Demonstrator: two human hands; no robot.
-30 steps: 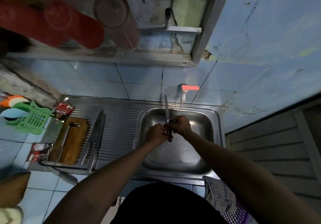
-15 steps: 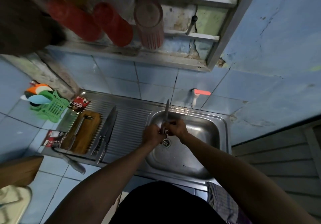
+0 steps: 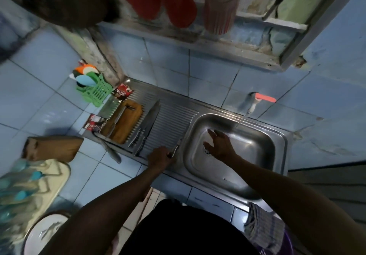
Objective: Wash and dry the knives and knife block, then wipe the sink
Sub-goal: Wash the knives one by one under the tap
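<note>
My left hand [image 3: 160, 158] grips the handle of a small knife [image 3: 176, 148] over the ribbed drainboard [image 3: 170, 120], just left of the steel sink basin [image 3: 255, 151]; its blade points away from me and is hard to make out. My right hand [image 3: 218, 145] hovers over the drain inside the basin, fingers spread, holding nothing. Two large knives [image 3: 147, 125] lie side by side on the drainboard. A wooden board [image 3: 126, 123] at the drainboard's left end carries another knife. A wooden knife block [image 3: 52, 149] lies on the blue tiled counter to the left.
A tap with a red lever [image 3: 264, 97] sticks out of the wall above the sink. A green basket [image 3: 96, 90] stands at the back left. Another knife [image 3: 111, 150] lies across the counter edge. A checked cloth [image 3: 265, 228] hangs below the sink. Red cups [image 3: 176, 3] hang overhead.
The hands have parted: my left hand carried the small knife out of the basin to the drainboard, and my right hand let go and stayed over the drain. The camera has turned left.
</note>
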